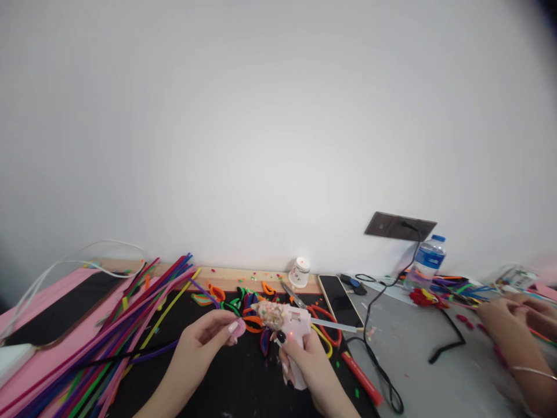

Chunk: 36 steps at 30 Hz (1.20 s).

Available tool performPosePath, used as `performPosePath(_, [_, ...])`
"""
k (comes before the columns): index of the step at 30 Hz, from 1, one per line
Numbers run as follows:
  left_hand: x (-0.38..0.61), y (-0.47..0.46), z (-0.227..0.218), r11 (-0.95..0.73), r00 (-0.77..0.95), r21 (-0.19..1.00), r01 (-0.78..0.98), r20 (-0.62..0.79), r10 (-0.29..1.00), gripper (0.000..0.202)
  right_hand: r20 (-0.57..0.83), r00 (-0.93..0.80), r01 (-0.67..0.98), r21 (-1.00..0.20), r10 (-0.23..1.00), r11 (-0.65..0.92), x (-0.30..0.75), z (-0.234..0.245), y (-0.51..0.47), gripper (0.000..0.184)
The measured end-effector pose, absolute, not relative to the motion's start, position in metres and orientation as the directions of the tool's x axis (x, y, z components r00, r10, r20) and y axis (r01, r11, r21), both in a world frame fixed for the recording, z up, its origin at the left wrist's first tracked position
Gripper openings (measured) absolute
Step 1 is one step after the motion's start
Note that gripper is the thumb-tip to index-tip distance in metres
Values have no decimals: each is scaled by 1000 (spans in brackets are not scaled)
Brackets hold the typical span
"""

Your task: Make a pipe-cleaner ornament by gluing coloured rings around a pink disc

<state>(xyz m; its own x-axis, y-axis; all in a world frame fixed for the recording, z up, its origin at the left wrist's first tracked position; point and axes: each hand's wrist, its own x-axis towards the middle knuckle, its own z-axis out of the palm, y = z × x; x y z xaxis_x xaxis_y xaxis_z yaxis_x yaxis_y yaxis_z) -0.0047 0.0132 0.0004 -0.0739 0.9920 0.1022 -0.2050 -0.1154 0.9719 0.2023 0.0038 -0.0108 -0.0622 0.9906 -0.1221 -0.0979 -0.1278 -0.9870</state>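
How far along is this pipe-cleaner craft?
Done: several pipe-cleaner loops lie bent on the black mat. In hand: the right hand grips a pink glue gun, its nozzle near a small pink piece pinched in the left hand. Left: a big pile of straight pipe cleaners lies unused, so likely much remains.

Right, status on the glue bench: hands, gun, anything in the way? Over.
Right hand shut on pink glue gun. Left hand pinching small pink piece by its nozzle. Scissors and pipe-cleaner loops just behind.
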Motion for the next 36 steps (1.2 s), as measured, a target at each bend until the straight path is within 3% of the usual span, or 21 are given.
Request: performPosePath(36, [-5,14,5,-124,-117,977,-172,104,988,15,-198,-150,-32,-978,969,-205,203,-5,-1,52])
